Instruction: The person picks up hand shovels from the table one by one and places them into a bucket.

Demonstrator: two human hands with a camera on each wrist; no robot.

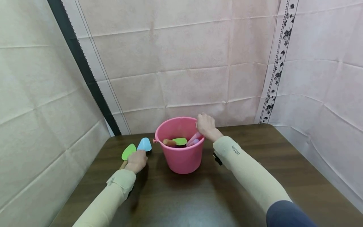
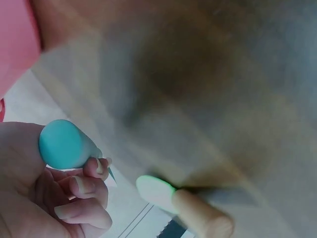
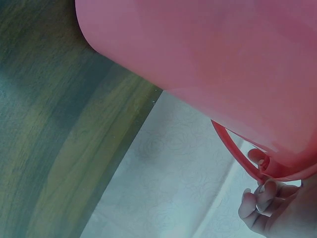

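My left hand (image 1: 137, 161) grips a toy shovel by its teal handle (image 2: 62, 144); its light blue blade (image 1: 144, 144) points away, over the table's left part. Beside that hand lies a green-bladed toy shovel (image 1: 129, 152) with a tan handle (image 2: 200, 213). The pink bucket (image 1: 182, 160) stands upright at the table's back middle. At its right rim, my right hand (image 1: 206, 126) curls its fingers around the edge near the red bail handle (image 3: 237, 157). Inside the bucket are a green blade (image 1: 180, 141), a tan handle (image 1: 169, 142), and pink and purple handles, partly hidden.
The brown wooden table (image 1: 244, 189) ends just behind the bucket. Pale creased cloth (image 1: 193, 47) hangs behind it and at both sides, with a dark strip (image 1: 85, 69) at left and a floral band (image 1: 279, 63) at right.
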